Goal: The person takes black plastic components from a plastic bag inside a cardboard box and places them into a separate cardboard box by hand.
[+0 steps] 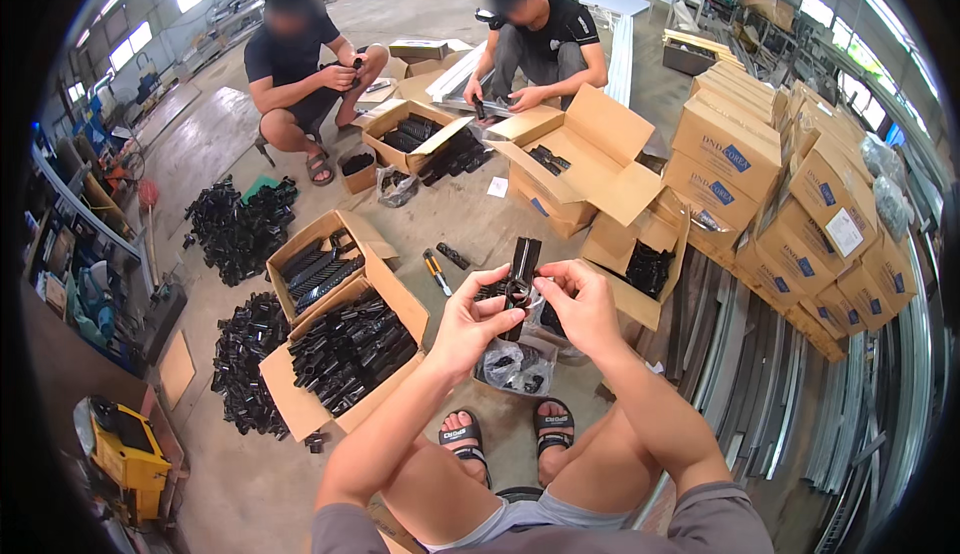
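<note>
Left hand [468,322] pinches a black part [525,257] upright; right hand [583,306], fingertips closed on its edge, perhaps steadies it.

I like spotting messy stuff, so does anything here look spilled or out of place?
Maybe. A heap of black parts lies loose on the floor left of an open box, which looks spilled because similar ones sit inside the box. The yellow cutter on the floor beyond the left hand looks stray too.
</note>
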Action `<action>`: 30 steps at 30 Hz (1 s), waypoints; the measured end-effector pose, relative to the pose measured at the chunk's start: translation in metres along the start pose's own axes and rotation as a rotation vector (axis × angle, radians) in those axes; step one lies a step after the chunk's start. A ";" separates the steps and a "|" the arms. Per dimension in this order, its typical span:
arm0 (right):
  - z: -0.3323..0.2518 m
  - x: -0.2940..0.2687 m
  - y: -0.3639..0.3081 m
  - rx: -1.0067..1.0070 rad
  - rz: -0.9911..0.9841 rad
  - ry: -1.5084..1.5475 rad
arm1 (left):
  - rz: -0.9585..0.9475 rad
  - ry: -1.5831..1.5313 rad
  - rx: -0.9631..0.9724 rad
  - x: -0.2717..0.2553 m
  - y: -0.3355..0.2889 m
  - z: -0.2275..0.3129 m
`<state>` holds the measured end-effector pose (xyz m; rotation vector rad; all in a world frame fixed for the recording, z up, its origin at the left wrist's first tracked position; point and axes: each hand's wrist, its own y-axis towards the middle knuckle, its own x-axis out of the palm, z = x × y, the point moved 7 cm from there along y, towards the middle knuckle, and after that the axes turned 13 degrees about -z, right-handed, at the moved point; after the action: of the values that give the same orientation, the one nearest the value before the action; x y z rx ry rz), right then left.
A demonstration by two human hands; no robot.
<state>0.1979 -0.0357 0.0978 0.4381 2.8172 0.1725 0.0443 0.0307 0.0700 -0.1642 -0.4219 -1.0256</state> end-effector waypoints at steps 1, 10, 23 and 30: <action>-0.004 -0.002 -0.001 -0.028 0.029 -0.031 | -0.002 0.003 -0.009 0.000 0.001 -0.001; -0.021 -0.008 -0.011 -0.049 0.105 -0.167 | -0.004 0.023 -0.016 0.003 0.004 -0.005; -0.025 -0.009 -0.013 -0.112 0.126 -0.280 | 0.006 0.024 -0.032 0.005 0.006 -0.008; -0.011 -0.007 -0.014 -0.115 0.225 -0.075 | 0.002 -0.032 -0.060 0.008 0.005 -0.009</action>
<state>0.1971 -0.0518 0.1083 0.7175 2.6632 0.3553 0.0542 0.0240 0.0651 -0.2350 -0.4199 -1.0358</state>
